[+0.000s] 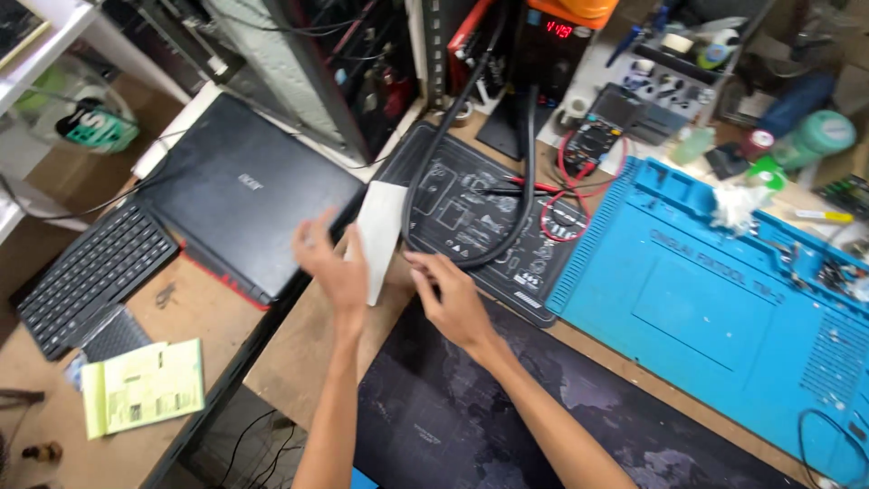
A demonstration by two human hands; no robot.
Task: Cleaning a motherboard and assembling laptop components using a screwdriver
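We hold the white sheet (pixel 380 237) upright just right of the closed laptop (pixel 246 192); our left hand (pixel 330 263) pinches its lower edge, our right hand (pixel 450 297) open beside it; better to steady both edges, clear of the black cable (pixel 525 172).

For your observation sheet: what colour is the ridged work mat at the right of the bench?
Bright blue; the work mat shows best in the head view.
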